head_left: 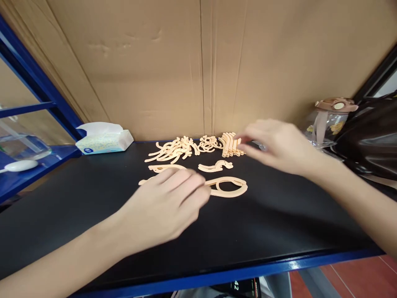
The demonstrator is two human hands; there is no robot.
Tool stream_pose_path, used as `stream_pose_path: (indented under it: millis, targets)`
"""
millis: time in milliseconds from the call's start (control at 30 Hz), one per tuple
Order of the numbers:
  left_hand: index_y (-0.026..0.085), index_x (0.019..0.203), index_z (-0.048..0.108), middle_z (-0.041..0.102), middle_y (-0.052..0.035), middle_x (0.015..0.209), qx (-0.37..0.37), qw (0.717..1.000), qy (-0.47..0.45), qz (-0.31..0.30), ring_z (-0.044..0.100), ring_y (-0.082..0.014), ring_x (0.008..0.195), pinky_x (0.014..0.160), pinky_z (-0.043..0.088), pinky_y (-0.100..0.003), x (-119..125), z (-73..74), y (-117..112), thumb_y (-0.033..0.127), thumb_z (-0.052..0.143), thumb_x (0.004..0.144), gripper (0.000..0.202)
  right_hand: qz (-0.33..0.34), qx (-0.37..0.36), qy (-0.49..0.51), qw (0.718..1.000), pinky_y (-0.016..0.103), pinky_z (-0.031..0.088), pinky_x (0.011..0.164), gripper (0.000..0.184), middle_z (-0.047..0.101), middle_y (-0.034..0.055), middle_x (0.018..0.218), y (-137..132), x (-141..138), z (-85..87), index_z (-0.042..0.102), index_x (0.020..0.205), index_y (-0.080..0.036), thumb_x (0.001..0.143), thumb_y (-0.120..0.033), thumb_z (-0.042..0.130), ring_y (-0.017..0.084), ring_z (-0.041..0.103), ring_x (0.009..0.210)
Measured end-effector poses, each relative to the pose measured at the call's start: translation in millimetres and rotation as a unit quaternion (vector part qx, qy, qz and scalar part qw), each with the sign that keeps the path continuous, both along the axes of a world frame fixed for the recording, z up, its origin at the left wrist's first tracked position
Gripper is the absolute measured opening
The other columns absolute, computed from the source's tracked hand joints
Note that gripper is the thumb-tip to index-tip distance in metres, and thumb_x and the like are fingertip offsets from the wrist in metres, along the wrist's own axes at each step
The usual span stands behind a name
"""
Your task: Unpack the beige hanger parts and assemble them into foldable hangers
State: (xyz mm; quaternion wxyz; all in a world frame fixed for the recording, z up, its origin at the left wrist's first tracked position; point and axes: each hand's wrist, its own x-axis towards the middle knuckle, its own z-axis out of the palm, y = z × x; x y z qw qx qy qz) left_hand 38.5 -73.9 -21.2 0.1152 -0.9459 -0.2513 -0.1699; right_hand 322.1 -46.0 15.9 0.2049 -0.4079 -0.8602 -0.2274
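Observation:
Flat pale wooden cut-out pieces lie on a black tabletop (93, 207). A long piece with a loop end (228, 187) lies in the middle, and my left hand (167, 203) rests over its left part with fingers extended toward it. My right hand (276, 145) reaches toward a neat stack of curved pieces (230, 145) at the back, its fingertips close together at the stack's right edge. A small curved piece (215, 166) lies between the hands. A loose pile of curved pieces (173, 150) lies at the back left.
A tissue pack (104, 138) sits at the back left. A clear bottle with a brown lid (330, 120) and a dark bag (372, 132) stand at the right. Cardboard forms the back wall. The table has a blue front edge (248, 273); a blue shelf frame stands left.

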Motion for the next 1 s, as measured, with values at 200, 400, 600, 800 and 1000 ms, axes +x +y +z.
stream_pose_path:
  millis: [200, 400, 600, 800, 1000]
  targets:
    - [0.015, 0.102, 0.059, 0.059, -0.0093, 0.106, -0.03, 0.998, 0.04, 0.024, 0.052, -0.0234, 0.103, 0.089, 0.044, -0.04, 30.3, -20.3, 44.3, 0.023, 0.038, 0.095, 0.023, 0.016, -0.056, -0.087, 0.994, 0.034, 0.043, 0.077, 0.026, 0.067, 0.0077, 0.093, 32.2, -5.4, -50.6, 0.064, 0.096, -0.017, 0.095, -0.03, 0.041, 0.021, 0.06, 0.085]
    - [0.016, 0.112, 0.057, 0.058, -0.0088, 0.114, -0.043, 0.998, -0.028, 0.032, 0.049, -0.0225, 0.11, 0.096, 0.041, -0.041, 15.6, -30.8, 59.6, 0.023, 0.034, 0.097, 0.028, 0.001, -0.095, -0.044, 0.994, 0.035, 0.046, 0.081, 0.026, 0.067, 0.008, 0.101, 32.4, 7.6, -61.5, 0.064, 0.102, -0.017, 0.094, -0.027, 0.042, 0.022, 0.061, 0.092]
    - [0.019, 0.113, 0.058, 0.06, -0.0063, 0.117, -0.088, 0.995, -0.033, 0.017, 0.049, -0.0208, 0.114, 0.098, 0.041, -0.039, 11.1, -33.9, 61.3, 0.026, 0.038, 0.097, 0.027, 0.012, -0.125, 0.0, 0.992, 0.037, 0.049, 0.088, 0.033, 0.063, 0.0095, 0.112, 34.6, 6.4, -74.4, 0.06, 0.116, -0.017, 0.095, -0.033, 0.042, 0.023, 0.06, 0.103]
    - [0.02, 0.112, 0.058, 0.059, -0.0059, 0.119, -0.114, 0.993, -0.024, 0.002, 0.048, -0.0198, 0.116, 0.098, 0.04, -0.037, 14.4, -37.2, 58.0, 0.027, 0.038, 0.097, 0.026, -0.003, -0.135, 0.013, 0.991, 0.037, 0.048, 0.087, 0.032, 0.066, 0.0075, 0.108, 36.5, 2.3, -83.3, 0.064, 0.11, -0.018, 0.094, -0.038, 0.043, 0.022, 0.061, 0.1]
    - [0.02, 0.11, 0.058, 0.06, -0.0063, 0.107, -0.12, 0.992, -0.028, -0.026, 0.052, -0.0199, 0.102, 0.087, 0.044, -0.034, 16.4, -32.6, 50.5, 0.031, 0.045, 0.094, 0.023, -0.019, -0.125, 0.05, 0.991, 0.035, 0.048, 0.081, 0.028, 0.066, 0.006, 0.102, 34.6, -2.8, -84.8, 0.064, 0.103, -0.019, 0.092, -0.038, 0.048, 0.021, 0.06, 0.095]
